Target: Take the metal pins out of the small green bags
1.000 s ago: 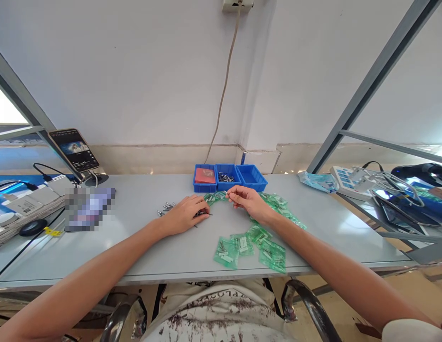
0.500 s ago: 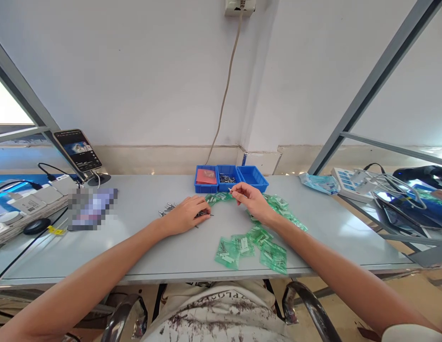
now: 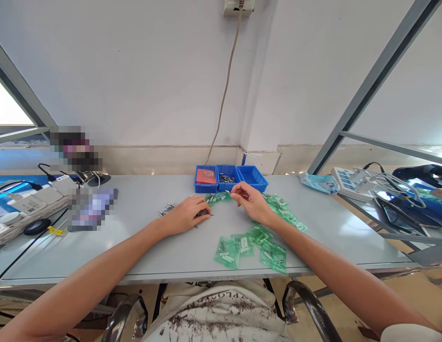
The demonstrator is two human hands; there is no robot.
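My left hand (image 3: pixel 189 215) rests on the table with curled fingers closed over several metal screws; a thin screw tip sticks out by the fingertips. More loose screws (image 3: pixel 167 208) lie behind that hand. In front of the blue bins, my right hand (image 3: pixel 252 203) is raised, thumb and index finger pinching a small white piece (image 3: pixel 228 192) too small to make out fully. Green plastic packets (image 3: pixel 227 253) with screws and white pieces inside lie between my forearms. Other green packets (image 3: pixel 282 209) lie beyond and beside my right hand.
Three joined blue bins stand by the wall: one with a red packet (image 3: pixel 206 176), a middle bin (image 3: pixel 227 178) of small metal parts, and a right bin (image 3: pixel 252 177). A blue plastic package (image 3: pixel 318 183) and power strip (image 3: pixel 351 184) lie right. A black mouse (image 3: pixel 37 226) sits left.
My right hand has shifted very slightly left, and the white piece shows a little more at its fingertips. My left hand stays where it was.
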